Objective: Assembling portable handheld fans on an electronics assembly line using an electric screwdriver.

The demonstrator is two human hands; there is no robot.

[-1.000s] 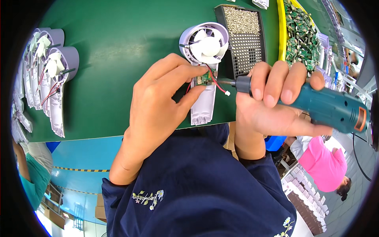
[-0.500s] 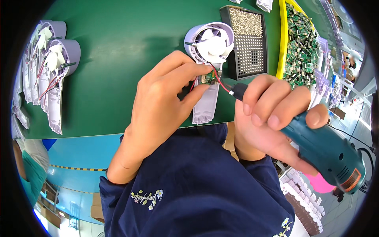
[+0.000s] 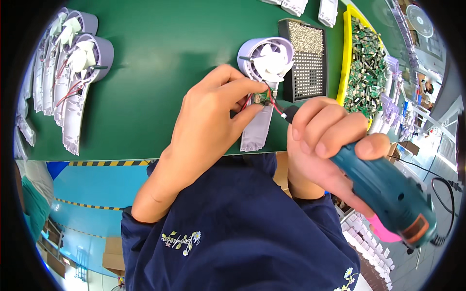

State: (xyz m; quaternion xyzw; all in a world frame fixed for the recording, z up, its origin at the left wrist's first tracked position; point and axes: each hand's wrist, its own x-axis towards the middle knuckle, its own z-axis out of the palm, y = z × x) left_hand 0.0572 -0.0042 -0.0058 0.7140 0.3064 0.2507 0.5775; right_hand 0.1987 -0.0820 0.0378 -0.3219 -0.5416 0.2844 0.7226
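A lilac handheld fan shell (image 3: 256, 130) with white blades (image 3: 272, 63) lies on the green table, its handle toward me. My left hand (image 3: 206, 119) pinches a small green circuit board (image 3: 261, 98) between thumb and forefinger, at the handle's upper end. Red and black wires (image 3: 271, 99) run beside the board. In my right hand (image 3: 330, 133) is a teal electric screwdriver (image 3: 388, 186), held slantwise with its black nose (image 3: 290, 113) pointing at the wires and board. Whether the tip touches anything cannot be made out.
Right of the fan, a black tray (image 3: 306, 60) holds many small screws. Beyond it stands a yellow-rimmed bin (image 3: 344, 63) of green circuit boards. Several similar fan shells (image 3: 73, 116) lie at the left. More white shell parts (image 3: 328, 10) lie at the far edge. The screwdriver's cord (image 3: 449, 213) hangs right.
The view has shifted, so the table things appear slightly displaced. My right hand and the screwdriver sit a little further left in the picture. My left hand still pinches the board.
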